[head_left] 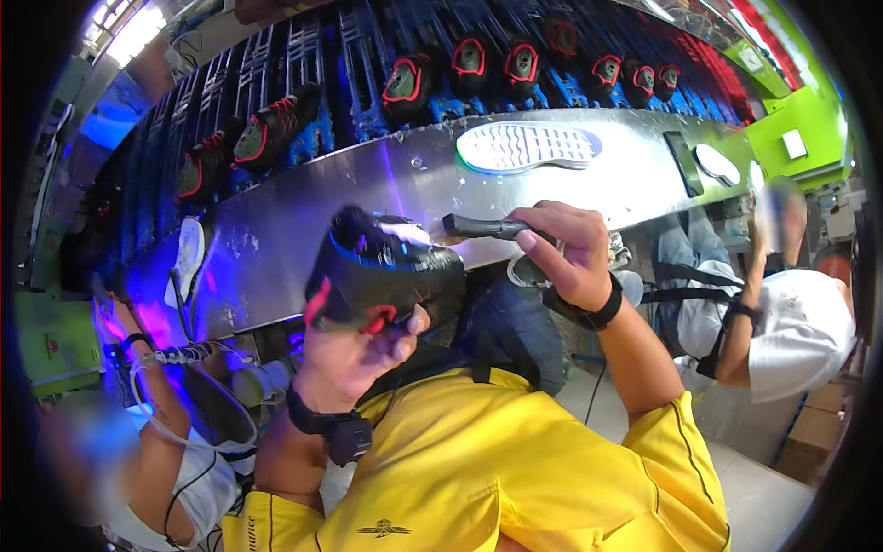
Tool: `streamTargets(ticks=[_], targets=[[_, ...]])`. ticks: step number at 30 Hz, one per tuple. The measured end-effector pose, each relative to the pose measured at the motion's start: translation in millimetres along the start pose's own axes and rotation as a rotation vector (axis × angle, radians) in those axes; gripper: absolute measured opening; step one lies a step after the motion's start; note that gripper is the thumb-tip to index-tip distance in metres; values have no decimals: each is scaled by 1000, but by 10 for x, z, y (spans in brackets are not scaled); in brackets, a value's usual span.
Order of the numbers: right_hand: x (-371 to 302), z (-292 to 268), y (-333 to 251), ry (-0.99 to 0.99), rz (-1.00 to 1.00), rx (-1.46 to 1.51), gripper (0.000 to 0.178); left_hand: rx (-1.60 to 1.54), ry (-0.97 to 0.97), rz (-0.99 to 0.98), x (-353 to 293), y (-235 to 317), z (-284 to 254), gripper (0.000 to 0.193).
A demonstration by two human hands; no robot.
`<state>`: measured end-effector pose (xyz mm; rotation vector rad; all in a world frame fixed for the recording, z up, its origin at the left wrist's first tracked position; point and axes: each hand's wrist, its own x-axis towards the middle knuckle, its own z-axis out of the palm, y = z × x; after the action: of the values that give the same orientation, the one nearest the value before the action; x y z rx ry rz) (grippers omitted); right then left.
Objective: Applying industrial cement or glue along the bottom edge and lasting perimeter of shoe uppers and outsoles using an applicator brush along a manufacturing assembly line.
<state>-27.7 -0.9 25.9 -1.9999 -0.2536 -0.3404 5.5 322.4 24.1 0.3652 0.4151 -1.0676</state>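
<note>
Close to your chest, just near of the metal bench point(368, 198), you hold a black shoe point(382, 267) with red trim. Your left hand point(354, 354) grips it from below, fingers curled tight around it. Your right hand point(566, 253) is closed on a dark brush handle point(483, 226), its tip touching the shoe's upper. Farther off, a white sole point(529, 147) lies on the bench, and beyond it black shoes point(469, 64) sit on a blue rack point(359, 55).

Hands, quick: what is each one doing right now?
Left hand: closed, holding the black shoe from below.
Right hand: closed around the dark brush handle, its tip at the shoe.
</note>
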Motion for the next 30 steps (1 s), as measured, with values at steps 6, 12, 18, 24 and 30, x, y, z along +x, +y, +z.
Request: streamTargets(ticks=[6, 12, 18, 24, 30], targets=[[86, 238, 124, -29, 501, 68, 26, 177, 52, 191, 248, 148, -577, 55], [11, 429, -226, 41, 66, -161, 14, 111, -96, 249, 370, 402, -342, 59], [39, 380, -171, 221, 158, -160, 19, 836, 143, 618, 810, 1122, 16, 58], [-57, 422, -80, 397, 288, -118, 22, 1947, 696, 1064, 1527, 2241, 405, 62], [-104, 464, 42, 348, 345, -153, 23, 2249, 751, 1072, 2233, 2634, -107, 46]])
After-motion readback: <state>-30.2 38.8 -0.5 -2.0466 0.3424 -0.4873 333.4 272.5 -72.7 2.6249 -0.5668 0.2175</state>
